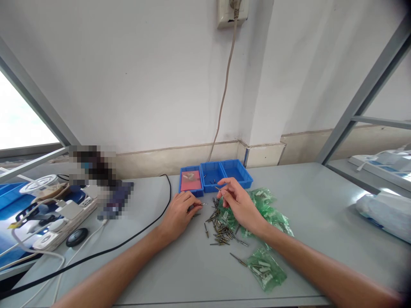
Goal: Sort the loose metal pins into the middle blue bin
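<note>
My left hand [181, 214] rests low over the table, thumb and fingers pinched on a small slender metal pin [204, 204] whose tip points right. My right hand [239, 205] hovers over the pile with thumb and forefinger closed on another thin metal pin [217, 188], mostly hidden by the fingers. Beneath and between the hands lies a loose heap of metal pins [223, 233], thin-ended with thicker, brassy or silver bodies. Green plastic bags [279, 220] lie under and beside my right wrist. Nearer me, a separate green bag [266, 269] holds more pieces.
Behind the hands stand a blue two-compartment tray [237, 173] with a few small pieces and a blue tray [201, 188] containing a pink card [190, 181]. A black cable [128, 241] crosses the left side, near power strips [64, 220]. Plastic-wrapped goods [388, 214] lie far right.
</note>
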Demonstrator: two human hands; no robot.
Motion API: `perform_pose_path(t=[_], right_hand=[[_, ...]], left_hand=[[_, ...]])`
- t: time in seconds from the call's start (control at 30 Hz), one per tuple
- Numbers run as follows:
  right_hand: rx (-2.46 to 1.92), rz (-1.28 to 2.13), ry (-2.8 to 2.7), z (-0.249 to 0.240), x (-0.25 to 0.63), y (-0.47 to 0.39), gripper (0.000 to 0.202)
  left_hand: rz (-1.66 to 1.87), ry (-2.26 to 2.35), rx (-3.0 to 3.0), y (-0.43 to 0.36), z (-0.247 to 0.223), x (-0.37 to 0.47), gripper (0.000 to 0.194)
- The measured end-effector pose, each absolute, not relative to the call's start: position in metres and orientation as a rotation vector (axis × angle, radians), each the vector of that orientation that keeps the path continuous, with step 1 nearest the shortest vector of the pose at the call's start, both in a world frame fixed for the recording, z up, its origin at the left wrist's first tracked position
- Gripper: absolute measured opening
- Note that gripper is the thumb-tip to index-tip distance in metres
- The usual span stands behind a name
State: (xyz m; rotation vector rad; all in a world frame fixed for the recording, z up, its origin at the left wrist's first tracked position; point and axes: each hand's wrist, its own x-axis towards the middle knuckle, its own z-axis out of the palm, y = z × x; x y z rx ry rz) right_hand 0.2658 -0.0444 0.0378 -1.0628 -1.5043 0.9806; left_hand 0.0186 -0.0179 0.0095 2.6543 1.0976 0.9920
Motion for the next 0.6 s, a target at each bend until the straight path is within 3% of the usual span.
perform_pose_path(t=[0.6], right_hand=[[-0.966,1.295,-1.23,0.0469,0.2644,-0.0445,0.032]], left_hand=[[0.993,1.098,2.68,-0.0162,0.007,0.0188,0.025]])
